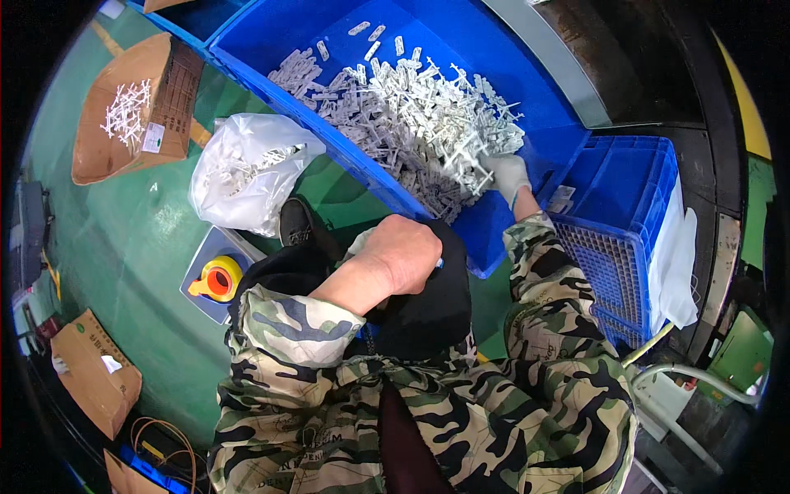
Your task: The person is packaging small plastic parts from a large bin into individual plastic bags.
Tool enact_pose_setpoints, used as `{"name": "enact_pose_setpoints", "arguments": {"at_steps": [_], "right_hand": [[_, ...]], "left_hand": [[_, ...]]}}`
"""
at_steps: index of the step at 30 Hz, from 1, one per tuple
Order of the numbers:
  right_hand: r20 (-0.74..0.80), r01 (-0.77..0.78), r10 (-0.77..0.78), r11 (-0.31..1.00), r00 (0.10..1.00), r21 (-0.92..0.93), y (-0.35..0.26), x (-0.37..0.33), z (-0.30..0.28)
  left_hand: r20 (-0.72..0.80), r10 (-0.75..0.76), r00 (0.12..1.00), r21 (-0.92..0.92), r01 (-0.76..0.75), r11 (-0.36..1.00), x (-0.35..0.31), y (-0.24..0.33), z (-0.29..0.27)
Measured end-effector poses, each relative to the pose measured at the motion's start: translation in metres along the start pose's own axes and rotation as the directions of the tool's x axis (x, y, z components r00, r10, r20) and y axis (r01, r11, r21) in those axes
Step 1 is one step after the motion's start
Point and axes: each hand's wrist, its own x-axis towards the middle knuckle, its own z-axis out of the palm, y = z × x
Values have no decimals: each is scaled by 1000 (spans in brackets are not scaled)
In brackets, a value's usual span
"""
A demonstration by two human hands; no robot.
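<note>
Gloved right grip point(506, 174) is pinching what looks like a small bunch of white parts point(469, 160), right at the near-right edge of the heap, and we're watching a blur around the fingertips, so I'm not swearing to how many pieces it's holding! Over to the bare left grip point(403, 251): it's hanging knuckles-up above the lap, fingers curling away under the hand, and I'm not able to tell whether it's pinching anything.

Now, how is the count looking? Plenty is remaining, folks: a big heap of white plastic pieces point(420, 107) is filling the middle of the blue bin point(461, 33), spiky cross-shaped ones lying among flat ones, with a few flat strays sitting apart toward the far side. Out on the green floor point(156, 247), smaller lots are already sitting away from the bin: white pieces are showing inside the clear plastic bag point(216, 202), just beside the bin's left wall, and a modest pile of spiky ones is lying in the cardboard box point(179, 95) farther left. By my reckoning, the bin is keeping the lion's share, so most of the sorting through is still waiting.
</note>
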Motion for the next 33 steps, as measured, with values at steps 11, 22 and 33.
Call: {"name": "enact_pose_setpoints", "arguments": {"at_steps": [11,22,33], "right_hand": [[274,248,-243,-132,930,-960,21,85,-109],[587,895,-760,-16,279,-446,-409,-185,272],[511,777,-621,279,594,-564,-243,-19,205]], "left_hand": [[-160,117,980,2,-118,993,1,14,1],[-174,16,985,62,-5,998,-18,-2,36],[-83,-45,996,50,49,998,-28,-7,17]]}}
